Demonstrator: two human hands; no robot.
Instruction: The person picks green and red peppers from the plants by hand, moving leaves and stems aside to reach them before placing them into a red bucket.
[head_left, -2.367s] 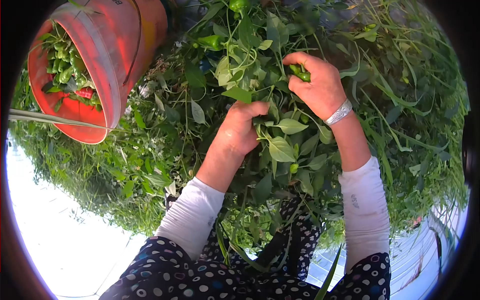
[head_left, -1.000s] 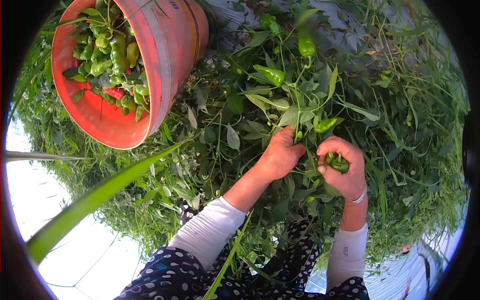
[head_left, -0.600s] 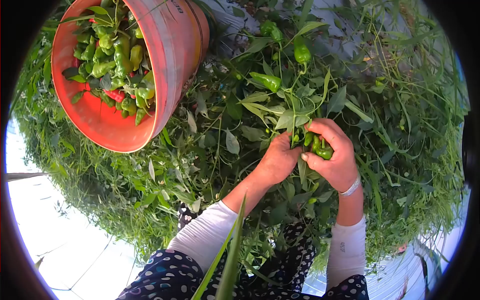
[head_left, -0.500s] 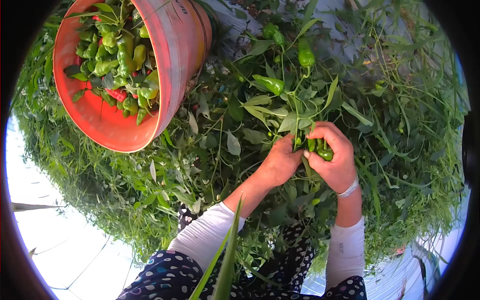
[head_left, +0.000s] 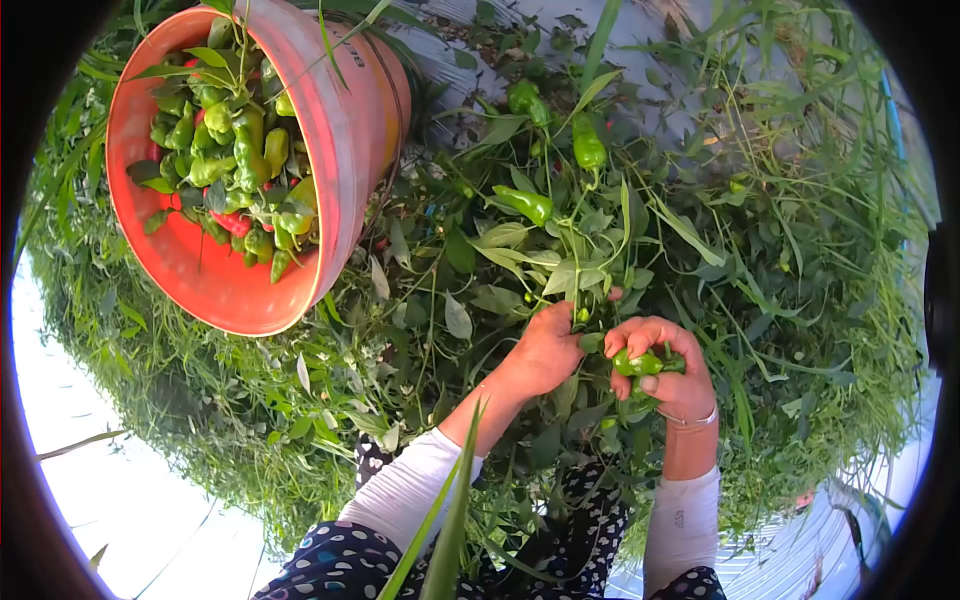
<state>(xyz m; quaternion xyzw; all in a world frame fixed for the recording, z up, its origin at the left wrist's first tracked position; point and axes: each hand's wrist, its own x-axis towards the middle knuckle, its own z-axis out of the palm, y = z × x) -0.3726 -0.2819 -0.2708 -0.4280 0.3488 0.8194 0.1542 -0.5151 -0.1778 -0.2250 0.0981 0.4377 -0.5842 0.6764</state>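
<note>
Curled fingers of my right hand (head_left: 675, 365) hold green peppers (head_left: 637, 364), just apart from the plant stem. My left hand (head_left: 545, 350) is closed round a leafy pepper stem (head_left: 577, 290) to the left of it; leaves partly cover those fingertips. Above the hands, on the same plant, hang a pale green pepper (head_left: 525, 204), a larger green pepper (head_left: 588, 145) and a darker green pepper (head_left: 527, 100).
An orange bucket (head_left: 215, 308) lies tilted at the upper left, its mouth facing me, with many green and a few red peppers (head_left: 225, 150) inside. Dense leaves and grass surround the hands. Long grass blades (head_left: 450, 530) rise in front of my patterned clothing.
My right hand has pulled down and away from the stem with the green peppers in its fingers. My left hand stays at the stem, slightly lower and further left in view.
</note>
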